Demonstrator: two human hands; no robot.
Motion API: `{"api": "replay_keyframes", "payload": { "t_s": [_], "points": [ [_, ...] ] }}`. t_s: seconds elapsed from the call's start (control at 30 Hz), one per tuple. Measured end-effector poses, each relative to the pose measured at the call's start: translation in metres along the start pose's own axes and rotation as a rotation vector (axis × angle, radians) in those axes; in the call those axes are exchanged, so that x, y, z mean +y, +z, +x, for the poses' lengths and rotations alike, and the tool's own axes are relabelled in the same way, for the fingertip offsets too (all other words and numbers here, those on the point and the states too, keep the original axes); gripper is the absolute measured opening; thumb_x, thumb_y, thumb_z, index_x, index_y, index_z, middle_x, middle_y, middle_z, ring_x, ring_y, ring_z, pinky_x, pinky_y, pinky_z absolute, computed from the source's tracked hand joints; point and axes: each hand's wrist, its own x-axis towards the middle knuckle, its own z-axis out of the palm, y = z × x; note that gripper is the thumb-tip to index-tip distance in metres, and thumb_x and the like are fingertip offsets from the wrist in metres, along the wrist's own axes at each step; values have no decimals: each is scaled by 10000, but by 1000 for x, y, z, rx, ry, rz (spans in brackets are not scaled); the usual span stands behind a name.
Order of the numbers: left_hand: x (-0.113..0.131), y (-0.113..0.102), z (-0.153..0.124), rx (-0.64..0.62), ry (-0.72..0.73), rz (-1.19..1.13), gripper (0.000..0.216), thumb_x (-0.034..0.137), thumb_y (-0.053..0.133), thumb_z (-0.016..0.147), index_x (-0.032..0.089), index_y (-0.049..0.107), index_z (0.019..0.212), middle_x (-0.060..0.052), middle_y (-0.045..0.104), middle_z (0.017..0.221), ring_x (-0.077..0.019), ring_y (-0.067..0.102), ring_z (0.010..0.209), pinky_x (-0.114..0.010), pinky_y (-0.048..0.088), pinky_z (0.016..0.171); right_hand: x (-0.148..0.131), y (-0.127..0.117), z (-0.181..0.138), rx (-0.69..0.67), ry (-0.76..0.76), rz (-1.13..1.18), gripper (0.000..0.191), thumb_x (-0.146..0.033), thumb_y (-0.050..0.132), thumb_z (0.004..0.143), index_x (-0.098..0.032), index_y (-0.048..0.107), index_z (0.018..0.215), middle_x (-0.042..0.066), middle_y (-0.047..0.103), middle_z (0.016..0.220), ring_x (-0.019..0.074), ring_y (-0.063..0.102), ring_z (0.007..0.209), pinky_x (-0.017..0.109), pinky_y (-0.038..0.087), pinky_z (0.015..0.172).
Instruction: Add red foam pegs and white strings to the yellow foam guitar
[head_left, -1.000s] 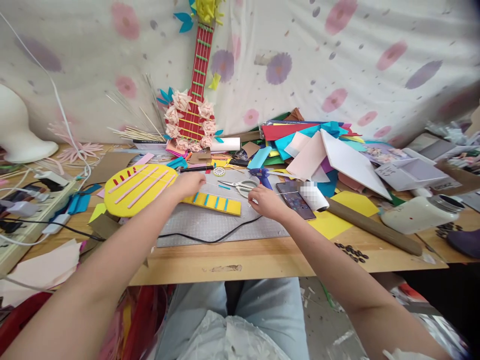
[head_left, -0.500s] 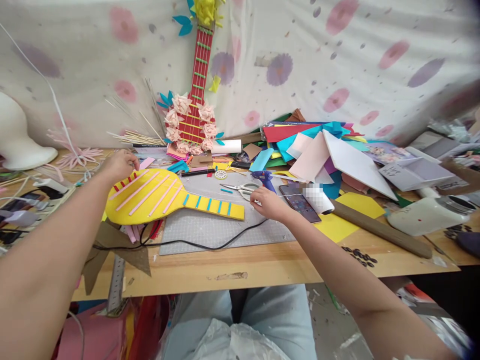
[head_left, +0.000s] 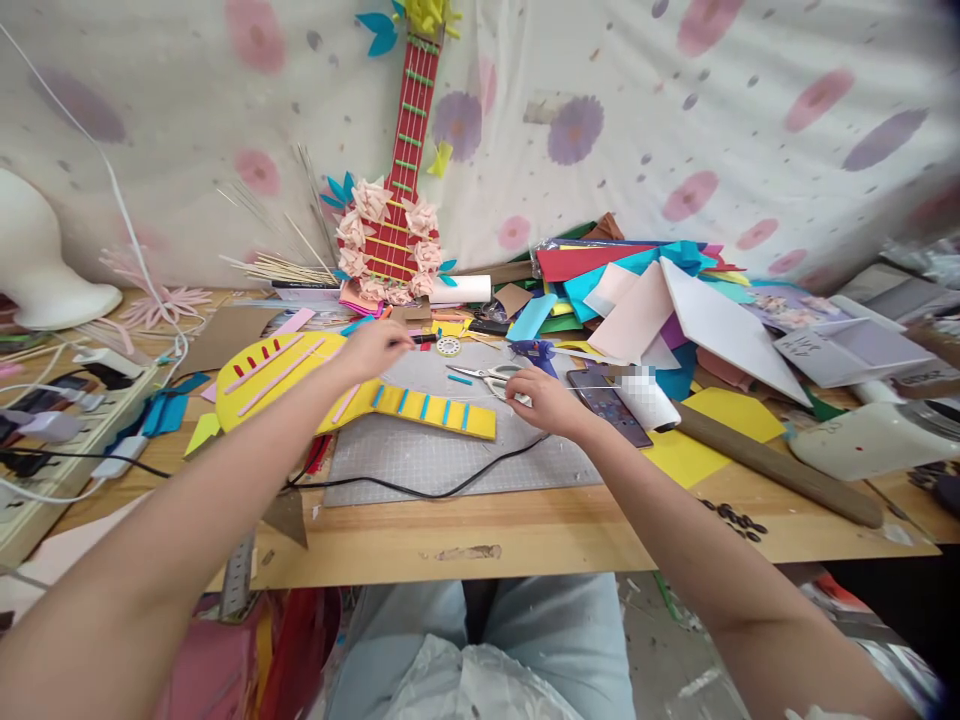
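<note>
A flat yellow guitar-shaped cutout with pink strips, short red pieces and blue bars lies on the table, its neck over the grey cutting mat. My left hand is above its body, fingers drawn together by a black pen; what they hold, if anything, is hidden. My right hand has curled, closed fingers beside the handles of the scissors, and I cannot make out anything in them. A small blue strip lies by the blades. Behind the right hand is a blue glue gun.
A red guitar model with paper flowers leans against the curtain. Coloured sheets pile up at the back right. A phone, a white roll and a brown tube lie right. A black cable crosses the mat; a power strip sits left.
My left hand has moved right, from the cutout's far left edge to near the black pen. My right hand stays by the scissors. The camera view has shifted slightly.
</note>
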Motion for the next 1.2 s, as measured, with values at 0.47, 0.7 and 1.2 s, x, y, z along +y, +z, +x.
{"api": "replay_keyframes", "payload": {
  "t_s": [0.47, 0.7, 1.2],
  "points": [
    [95, 98, 9, -513, 290, -601, 160, 120, 470, 745, 142, 578, 861, -28, 663, 873, -126, 599, 831, -280, 473, 792, 1, -3, -7, 69, -45, 57, 141, -162, 487, 812, -182, 587, 715, 64, 633, 808, 186, 538, 842, 312, 422, 775],
    [85, 86, 11, -381, 171, -365, 247, 172, 499, 712, 168, 714, 834, -16, 717, 863, -161, 625, 854, -263, 462, 801, -3, -9, -8, 56, -72, 75, 143, -150, 480, 814, -183, 575, 713, 56, 625, 777, 179, 542, 826, 304, 423, 769],
    [83, 78, 12, -178, 125, -331, 206, 347, 612, 691, 165, 680, 760, -18, 653, 780, -157, 565, 788, -261, 434, 714, -8, -8, -4, 79, -86, 131, 116, -144, 493, 796, -183, 573, 721, 64, 635, 830, 190, 540, 854, 327, 429, 793]
  ]
}}
